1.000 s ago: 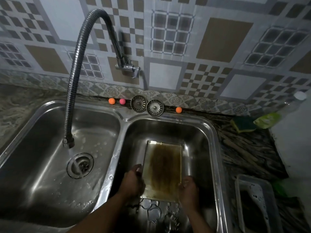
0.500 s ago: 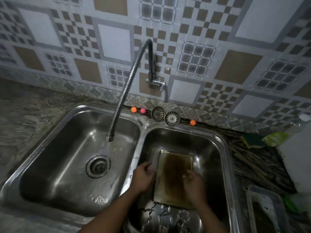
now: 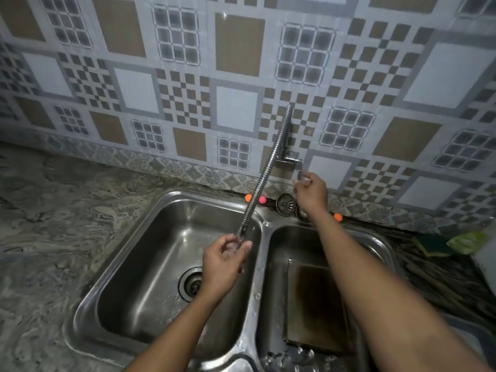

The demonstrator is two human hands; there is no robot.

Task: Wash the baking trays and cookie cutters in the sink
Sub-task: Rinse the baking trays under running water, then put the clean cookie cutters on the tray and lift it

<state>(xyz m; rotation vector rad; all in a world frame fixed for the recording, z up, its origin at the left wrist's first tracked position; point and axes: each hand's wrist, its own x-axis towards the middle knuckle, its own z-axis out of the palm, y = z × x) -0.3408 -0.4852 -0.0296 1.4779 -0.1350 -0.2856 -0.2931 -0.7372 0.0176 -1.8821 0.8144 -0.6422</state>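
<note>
A stained, brownish baking tray (image 3: 314, 299) lies flat in the right basin of the double steel sink (image 3: 264, 267). Metal cookie cutters (image 3: 292, 355) lie in front of it at the frame's bottom edge, partly cut off. My left hand (image 3: 224, 264) reaches over the left basin, its fingers and thumb curled round the tip of the flexible faucet spout (image 3: 264, 178). My right hand (image 3: 311, 194) is raised to the wall and pinches the tap handle (image 3: 298, 171). My right forearm covers part of the tray.
Two sink strainers (image 3: 285, 204) and small orange (image 3: 248, 197) and pink (image 3: 262, 200) balls line the back ledge. A green sponge (image 3: 432, 245) and a green packet (image 3: 467, 241) lie on the counter at right. The left basin's drain (image 3: 192, 284) is open.
Both hands left the tray in the right basin. My left hand moved up to the spout tip and my right hand rose to the tap handle. The view tilted up and left.
</note>
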